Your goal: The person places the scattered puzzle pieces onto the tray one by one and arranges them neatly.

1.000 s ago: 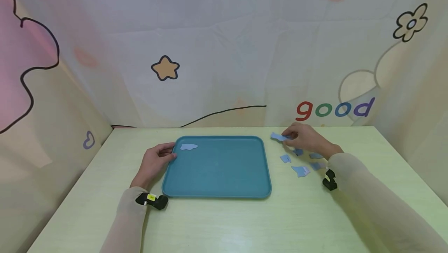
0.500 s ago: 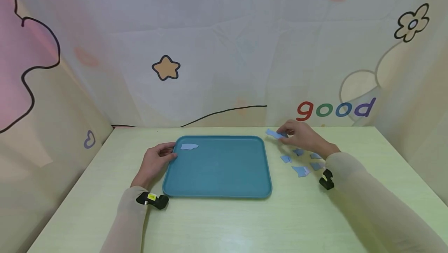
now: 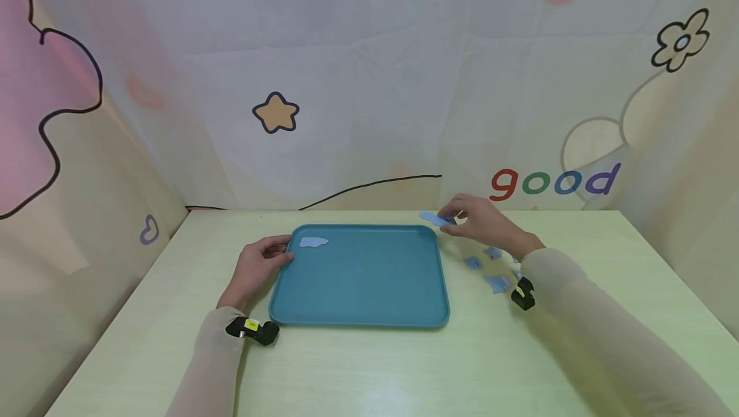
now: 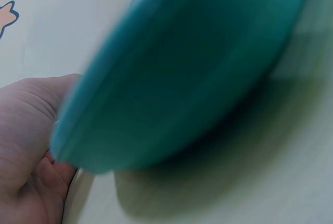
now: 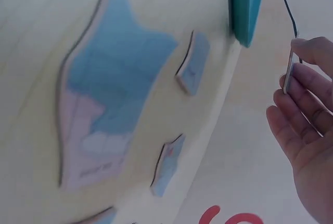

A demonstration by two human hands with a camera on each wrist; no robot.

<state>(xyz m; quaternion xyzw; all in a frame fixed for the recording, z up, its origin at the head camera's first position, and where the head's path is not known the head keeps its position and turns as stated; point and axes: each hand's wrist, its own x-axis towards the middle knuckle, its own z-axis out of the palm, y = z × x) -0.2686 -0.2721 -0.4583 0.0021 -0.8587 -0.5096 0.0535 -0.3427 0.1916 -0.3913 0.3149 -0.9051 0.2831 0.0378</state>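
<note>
In the head view, my right hand (image 3: 482, 223) pinches a flat, pale-blue puzzle piece (image 3: 430, 217) between thumb and fingertips. It is held above the table just past the tray's far right corner. The right wrist view shows that piece edge-on (image 5: 289, 72) between the thumb and fingers. My left hand (image 3: 256, 267) grips the left rim of the blue tray (image 3: 358, 325); the left wrist view has the thumb at the rim and fingers curled below. One long blue puzzle piece (image 3: 314, 242) lies inside the tray near its far left corner.
Several loose blue puzzle pieces (image 3: 498, 284) lie on the pale table (image 3: 369, 372) right of the tray, some partly hidden by the right wrist and its black camera (image 3: 523, 294). A printed cloth backdrop (image 3: 369, 83) stands along the table's far edge.
My right hand has moved left with the pinched puzzle piece, from over the loose pieces to the tray's far right corner. The left hand and tray stay in place.
</note>
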